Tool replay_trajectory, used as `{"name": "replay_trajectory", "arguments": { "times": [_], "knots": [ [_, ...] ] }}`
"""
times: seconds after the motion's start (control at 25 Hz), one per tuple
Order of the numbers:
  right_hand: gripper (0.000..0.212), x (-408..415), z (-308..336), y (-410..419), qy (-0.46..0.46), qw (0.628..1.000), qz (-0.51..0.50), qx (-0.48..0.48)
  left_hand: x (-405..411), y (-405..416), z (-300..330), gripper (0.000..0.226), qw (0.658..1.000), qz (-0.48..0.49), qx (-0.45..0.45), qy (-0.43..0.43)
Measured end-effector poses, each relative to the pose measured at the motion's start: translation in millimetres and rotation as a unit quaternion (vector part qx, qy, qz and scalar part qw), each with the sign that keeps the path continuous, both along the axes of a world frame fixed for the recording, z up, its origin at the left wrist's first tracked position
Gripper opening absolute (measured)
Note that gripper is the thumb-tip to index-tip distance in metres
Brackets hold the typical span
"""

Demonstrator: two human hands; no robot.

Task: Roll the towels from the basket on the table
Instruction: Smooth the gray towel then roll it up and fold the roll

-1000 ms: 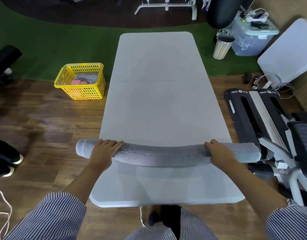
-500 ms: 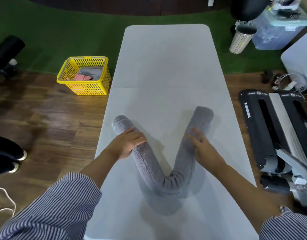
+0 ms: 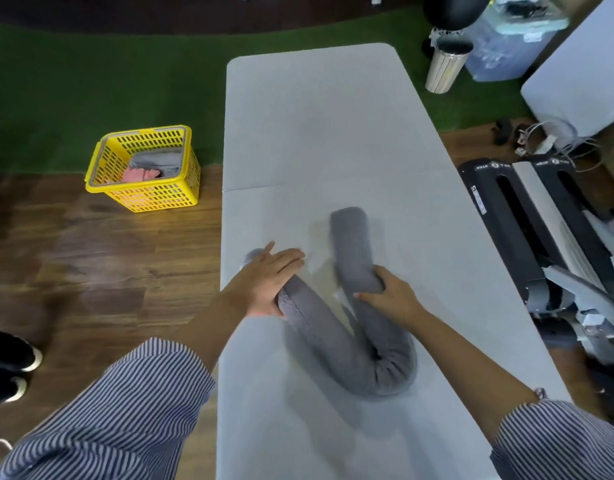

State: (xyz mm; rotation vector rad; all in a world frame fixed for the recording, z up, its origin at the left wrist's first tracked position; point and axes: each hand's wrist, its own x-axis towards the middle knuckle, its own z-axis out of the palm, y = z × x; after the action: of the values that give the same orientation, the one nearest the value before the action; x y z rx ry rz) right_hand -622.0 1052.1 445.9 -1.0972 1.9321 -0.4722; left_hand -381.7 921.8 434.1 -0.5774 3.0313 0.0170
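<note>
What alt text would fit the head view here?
A rolled grey towel lies bent in a U on a grey table; the left hand rests on one arm, the right hand grips the other. A yellow basket sits on the floor.

Both hands on bent gray towel roll (image 3: 350,341), table (image 3: 333,133).

this looked like a gym or fitness room. green artificial turf (image 3: 91,81) covered the far floor and met wood-look flooring (image 3: 108,265) nearer the camera. a black exercise stepper machine (image 3: 527,230) stood just beside a long grey folding table (image 3: 333,133), and a dark punching bag (image 3: 450,10) hung at the back near a slatted bin (image 3: 444,69) and a clear storage box (image 3: 506,46). a yellow laundry basket (image 3: 149,195) sat on the floor.
</note>
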Motion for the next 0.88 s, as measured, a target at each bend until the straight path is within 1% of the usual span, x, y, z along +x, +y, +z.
{"name": "replay_trajectory", "arguments": {
  "times": [0.12, 0.2, 0.24, 0.32, 0.4, 0.44, 0.48, 0.52, 0.56, 0.6, 0.64, 0.68, 0.72, 0.76, 0.84, 0.88],
  "knots": [
    [0.058, 39, -5, -18, -0.006, 0.994, 0.111, -0.014, -1, -10, 9, 0.129, 0.997, -0.002, -0.047, -0.053],
    [0.053, 44, -5, -23, 0.003, 0.989, 0.151, -0.009, -3, -15, 10, 0.136, 0.993, -0.015, -0.051, -0.101],
    [0.053, 43, -4, -24, 0.007, 0.988, 0.154, 0.004, -3, -17, 10, 0.137, 0.992, -0.022, -0.051, -0.115],
    [0.053, 43, -1, -21, 0.035, 0.986, 0.163, 0.02, -3, -20, 4, 0.136, 0.992, -0.042, -0.033, -0.112],
    [0.057, 51, 4, -14, 0.111, 0.977, 0.179, 0.019, -7, -20, -2, 0.129, 0.996, -0.04, 0.011, -0.084],
    [0.066, 58, 9, -8, 0.151, 0.973, 0.169, 0.034, -9, -18, -2, 0.124, 0.996, -0.033, 0.025, -0.074],
    [0.085, 66, 14, -1, 0.173, 0.973, 0.138, 0.065, -11, -16, -1, 0.12, 0.997, -0.026, 0.033, -0.072],
    [0.11, 75, 19, 8, 0.183, 0.972, 0.101, 0.105, -13, -12, 0, 0.119, 0.996, -0.018, 0.039, -0.074],
    [0.13, 83, 22, 18, 0.203, 0.965, 0.086, 0.144, -13, -7, 0, 0.117, 0.996, -0.009, 0.042, -0.079],
    [0.142, 90, 23, 27, 0.242, 0.948, 0.103, 0.177, -12, -2, 0, 0.113, 0.996, -0.006, 0.042, -0.081],
    [0.147, 95, 20, 35, 0.284, 0.929, 0.126, 0.202, -9, 2, 0, 0.107, 0.996, -0.009, 0.044, -0.079],
    [0.147, 98, 16, 40, 0.319, 0.913, 0.143, 0.212, -6, 5, -1, 0.102, 0.996, -0.011, 0.047, -0.077],
    [0.144, 101, 13, 43, 0.344, 0.904, 0.151, 0.206, -2, 8, -1, 0.101, 0.996, -0.011, 0.052, -0.078],
    [0.135, 99, 10, 44, 0.361, 0.901, 0.151, 0.186, 2, 10, 0, 0.104, 0.995, -0.007, 0.055, -0.086],
    [0.116, 93, 10, 45, 0.373, 0.908, 0.139, 0.133, 9, 16, 4, 0.11, 0.992, 0.009, 0.055, -0.113],
    [0.109, 90, 9, 47, 0.38, 0.907, 0.142, 0.115, 12, 21, 4, 0.112, 0.991, 0.014, 0.048, -0.126]
  ]
}}
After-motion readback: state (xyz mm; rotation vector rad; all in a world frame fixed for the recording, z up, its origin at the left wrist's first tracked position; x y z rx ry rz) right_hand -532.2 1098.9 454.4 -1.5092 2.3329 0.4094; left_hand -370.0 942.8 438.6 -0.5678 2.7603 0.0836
